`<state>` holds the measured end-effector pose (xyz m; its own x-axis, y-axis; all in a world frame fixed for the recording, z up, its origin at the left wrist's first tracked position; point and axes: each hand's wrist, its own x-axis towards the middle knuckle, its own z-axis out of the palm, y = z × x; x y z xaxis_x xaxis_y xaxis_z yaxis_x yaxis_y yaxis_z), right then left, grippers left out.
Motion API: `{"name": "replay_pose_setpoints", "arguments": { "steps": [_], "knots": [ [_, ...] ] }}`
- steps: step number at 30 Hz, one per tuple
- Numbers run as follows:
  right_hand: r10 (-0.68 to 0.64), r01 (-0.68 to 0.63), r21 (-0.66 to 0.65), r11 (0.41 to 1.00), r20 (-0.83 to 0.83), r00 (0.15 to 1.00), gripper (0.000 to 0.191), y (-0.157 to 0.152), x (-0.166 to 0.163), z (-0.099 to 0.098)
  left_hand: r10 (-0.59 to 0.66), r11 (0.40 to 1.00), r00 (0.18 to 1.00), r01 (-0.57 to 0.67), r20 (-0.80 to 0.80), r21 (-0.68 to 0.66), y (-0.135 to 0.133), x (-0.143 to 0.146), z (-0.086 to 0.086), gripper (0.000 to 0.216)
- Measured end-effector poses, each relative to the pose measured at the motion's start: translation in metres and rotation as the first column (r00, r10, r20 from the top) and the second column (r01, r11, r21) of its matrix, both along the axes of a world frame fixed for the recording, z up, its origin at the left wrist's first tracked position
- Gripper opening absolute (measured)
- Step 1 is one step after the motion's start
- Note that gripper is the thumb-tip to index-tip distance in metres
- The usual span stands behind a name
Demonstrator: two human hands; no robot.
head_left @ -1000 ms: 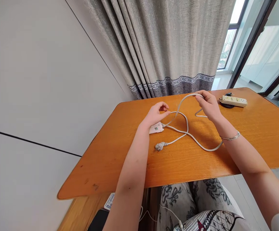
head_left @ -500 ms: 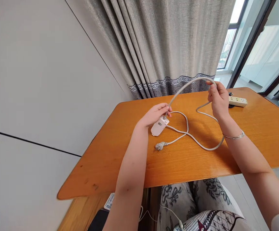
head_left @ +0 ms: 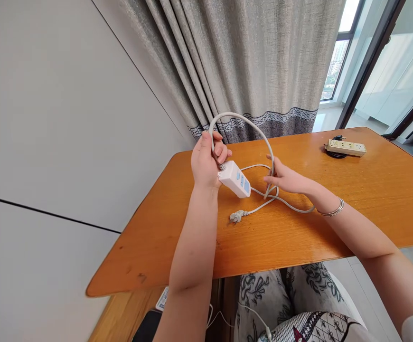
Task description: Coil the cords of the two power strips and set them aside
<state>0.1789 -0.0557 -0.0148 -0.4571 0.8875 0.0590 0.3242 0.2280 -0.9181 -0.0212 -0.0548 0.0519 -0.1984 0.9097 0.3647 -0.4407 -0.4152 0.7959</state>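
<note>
My left hand (head_left: 208,159) is closed around the white cord (head_left: 235,114) close to where it enters a white power strip (head_left: 235,178). The strip hangs tilted from that hand, its face with blue-grey sockets turned to the right. From my left hand the cord arches up and over to my right hand (head_left: 286,178), whose thumb and fingers close on it low over the table. More of the cord lies looped on the wooden surface below. Its plug (head_left: 237,216) rests on the table in front of the strip.
On the right of the wooden table (head_left: 164,223) lies a cream power strip (head_left: 347,147) with a black cord bunched beside it. A grey curtain (head_left: 263,61) hangs behind the far edge, and a pale panel (head_left: 50,118) stands on the left.
My left hand has turned over and risen to the left, rolling the power strip so its socket face shows. My right hand has come left and down along the cord.
</note>
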Motion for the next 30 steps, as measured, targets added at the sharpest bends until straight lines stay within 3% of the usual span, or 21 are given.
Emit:
{"name": "replay_pose_setpoints", "arguments": {
  "steps": [4, 7, 9, 12, 15, 17, 18, 21, 26, 28, 30],
  "knots": [
    [0.031, -0.028, -0.162, 0.986, 0.016, 0.999, 0.101, -0.017, -0.012, 0.001, 0.075, 0.995, 0.996, -0.072, -0.042, 0.074, 0.004, 0.001, -0.006, 0.038],
    [0.041, -0.047, -0.224, 0.973, -0.032, 0.999, 0.104, -0.026, -0.023, -0.001, 0.203, 0.967, 0.979, -0.202, 0.007, 0.155, 0.008, -0.001, -0.01, 0.036],
    [0.068, -0.06, -0.181, 0.982, 0.035, 0.997, 0.097, -0.03, -0.029, -0.003, 0.316, 0.927, 0.947, -0.32, 0.053, 0.197, 0.012, -0.005, -0.012, 0.036],
    [0.04, -0.058, 0.041, 0.997, 0.346, 0.937, 0.081, -0.036, -0.033, -0.002, 0.413, 0.879, 0.911, -0.401, 0.01, 0.258, 0.017, -0.013, -0.016, 0.034],
    [-0.157, -0.069, 0.29, 0.954, 0.686, 0.711, 0.058, -0.042, -0.03, 0.007, 0.336, 0.911, 0.911, -0.25, -0.239, 0.329, 0.017, -0.017, -0.019, 0.042],
    [-0.266, -0.11, 0.395, 0.912, 0.773, 0.576, 0.044, -0.047, -0.026, 0.017, 0.224, 0.946, 0.871, -0.085, -0.438, 0.314, 0.012, -0.016, -0.019, 0.048],
    [-0.304, -0.132, 0.441, 0.888, 0.777, 0.55, 0.039, -0.05, -0.024, 0.022, 0.173, 0.956, 0.843, -0.019, -0.509, 0.292, 0.008, -0.015, -0.018, 0.049],
    [-0.369, -0.194, 0.582, 0.789, 0.703, 0.607, 0.035, -0.057, -0.016, 0.034, 0.061, 0.968, 0.799, 0.099, -0.598, 0.231, -0.003, -0.007, -0.015, 0.049],
    [-0.34, -0.174, 0.779, 0.603, 0.448, 0.827, 0.035, -0.06, -0.006, 0.038, -0.136, 0.958, 0.776, 0.261, -0.616, 0.117, -0.018, 0.008, -0.012, 0.047],
    [-0.291, -0.089, 0.8, 0.594, 0.317, 0.903, 0.031, -0.06, -0.003, 0.038, -0.183, 0.953, 0.75, 0.294, -0.636, 0.072, -0.023, 0.014, -0.011, 0.044],
    [-0.243, 0.003, 0.758, 0.652, 0.205, 0.948, 0.021, -0.061, -0.002, 0.04, -0.202, 0.954, 0.728, 0.298, -0.656, 0.036, -0.027, 0.019, -0.011, 0.04]
  ]
}}
